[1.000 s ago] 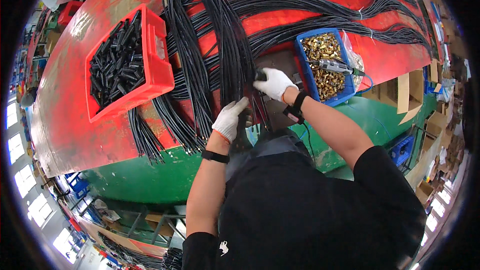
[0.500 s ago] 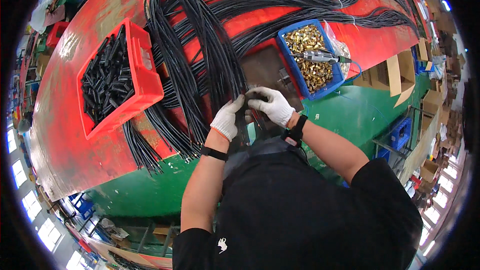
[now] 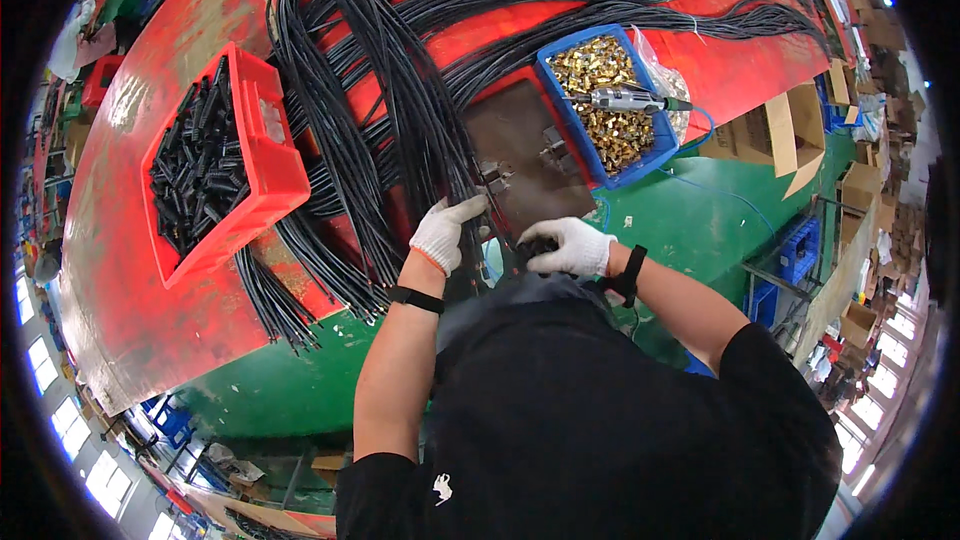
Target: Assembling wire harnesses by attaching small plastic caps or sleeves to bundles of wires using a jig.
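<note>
My left hand [image 3: 441,234], in a white knit glove, is closed at the ends of the hanging black cables [image 3: 425,110], with thumb and forefinger pinched on a cable. My right hand [image 3: 574,246], gloved alike, curls around dark pieces [image 3: 540,247] close to my body; they look like black sleeves, partly hidden by the fingers. Just beyond both hands lies a dark metal plate [image 3: 520,145] with small metal fixtures [image 3: 556,148] on it.
At the left, a red bin [image 3: 262,130] holds many black ribbed sleeves [image 3: 200,165]. A blue bin [image 3: 627,177] of brass-coloured fittings [image 3: 600,68] stands at the right, a power driver [image 3: 630,100] lying across it. Bundled cables [image 3: 560,15] cover the far red tabletop; a cardboard box [image 3: 790,135] stands beyond.
My right hand has drawn away from my left, toward my body, with the dark pieces in it. The left hand stays by the cable ends. More of the metal plate shows.
</note>
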{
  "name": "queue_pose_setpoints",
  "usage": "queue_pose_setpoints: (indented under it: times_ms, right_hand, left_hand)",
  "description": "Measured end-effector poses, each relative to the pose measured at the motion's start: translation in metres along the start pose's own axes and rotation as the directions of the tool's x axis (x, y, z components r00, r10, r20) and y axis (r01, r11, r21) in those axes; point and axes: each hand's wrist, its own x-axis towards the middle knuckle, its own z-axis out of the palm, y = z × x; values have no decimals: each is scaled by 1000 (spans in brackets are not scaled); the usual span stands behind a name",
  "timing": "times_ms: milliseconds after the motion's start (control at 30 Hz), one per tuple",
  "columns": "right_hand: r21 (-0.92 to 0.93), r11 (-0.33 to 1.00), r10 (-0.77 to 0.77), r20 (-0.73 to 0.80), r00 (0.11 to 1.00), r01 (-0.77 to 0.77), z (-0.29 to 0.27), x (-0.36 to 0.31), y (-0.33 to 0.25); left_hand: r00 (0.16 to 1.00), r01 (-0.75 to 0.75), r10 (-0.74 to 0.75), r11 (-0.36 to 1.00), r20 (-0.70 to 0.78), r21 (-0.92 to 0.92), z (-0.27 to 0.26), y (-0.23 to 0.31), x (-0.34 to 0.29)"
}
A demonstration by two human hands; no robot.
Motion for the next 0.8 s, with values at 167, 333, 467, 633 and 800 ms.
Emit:
queue_pose_setpoints:
  times_ms: [167, 333, 467, 633, 800]
  right_hand:
    - [14, 1000, -20, 58, 998, 19, 9, -24, 18]
    - [82, 996, 40, 85, 996, -47, 8, -37, 14]
    - [38, 998, 49, 107, 993, -54, 7, -38, 10]
    - [19, 995, 92, 99, 991, -95, 9, -35, 18]
    - [228, 961, 169, -52, 984, -154, 16, -13, 14]
  left_hand:
    - [999, -25, 24, 1000, -37, -16, 11, -9, 9]
    - [997, -44, 42, 999, -71, -23, 16, -11, 9]
    - [997, -66, 64, 997, -53, -38, 12, -16, 16]
    - [994, -81, 80, 997, -71, -16, 16, -18, 16]
    - [994, -40, 43, 998, -97, 42, 25, -9, 10]
